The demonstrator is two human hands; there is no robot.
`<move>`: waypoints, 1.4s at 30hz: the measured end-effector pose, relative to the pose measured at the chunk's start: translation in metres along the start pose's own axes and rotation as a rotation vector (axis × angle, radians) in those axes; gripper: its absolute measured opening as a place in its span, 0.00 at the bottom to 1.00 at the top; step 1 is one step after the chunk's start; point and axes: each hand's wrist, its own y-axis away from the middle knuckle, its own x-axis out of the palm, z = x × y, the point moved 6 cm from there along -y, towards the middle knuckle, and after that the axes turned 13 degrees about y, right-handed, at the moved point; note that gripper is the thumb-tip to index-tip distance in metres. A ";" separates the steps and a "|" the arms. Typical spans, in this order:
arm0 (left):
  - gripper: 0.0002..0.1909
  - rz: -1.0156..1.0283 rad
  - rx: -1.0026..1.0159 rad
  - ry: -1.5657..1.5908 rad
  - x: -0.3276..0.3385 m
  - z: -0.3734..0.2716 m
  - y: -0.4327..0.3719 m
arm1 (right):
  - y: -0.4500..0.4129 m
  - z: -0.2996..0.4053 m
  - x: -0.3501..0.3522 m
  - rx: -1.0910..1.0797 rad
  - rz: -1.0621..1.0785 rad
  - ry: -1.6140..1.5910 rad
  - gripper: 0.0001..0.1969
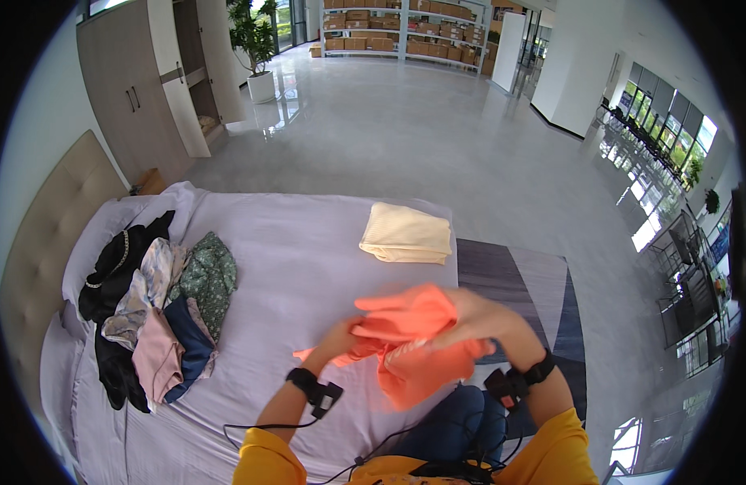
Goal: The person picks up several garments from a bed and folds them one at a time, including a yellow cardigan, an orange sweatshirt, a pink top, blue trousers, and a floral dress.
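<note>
A bright orange garment point(418, 364), blurred by motion, hangs bunched between my two hands over the near edge of the bed. My left hand point(339, 339) grips its left side, where a strip of the cloth trails past the wrist. On the other side my right hand point(473, 315) has hold of the upper right part; its fingers are partly hidden by cloth and blur. Beyond the garment, a folded cream ribbed cloth point(406, 233) lies at the bed's far right corner.
Rumpled clothes lie by the headboard point(64, 230): a black garment point(112, 267), a green floral one point(209, 267), a pink one point(158, 354) and a navy one point(188, 345). Black cables point(355, 461) run from my wrist devices across my lap. A patterned rug point(518, 285) borders the bed.
</note>
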 end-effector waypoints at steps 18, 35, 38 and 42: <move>0.16 -0.858 0.474 -0.581 -0.268 -0.211 0.134 | 0.021 0.031 -0.082 0.146 -0.710 0.680 0.12; 0.16 -0.968 0.384 -0.280 -0.362 -0.124 0.170 | 0.067 -0.061 -0.150 0.167 -1.020 -0.117 0.06; 0.17 -0.798 0.189 -0.542 -0.338 -0.107 0.151 | 0.048 -0.071 -0.116 0.252 -0.814 -0.057 0.05; 0.15 -0.772 0.061 -0.677 -0.311 -0.054 0.144 | 0.009 -0.136 -0.035 0.360 -0.292 0.571 0.18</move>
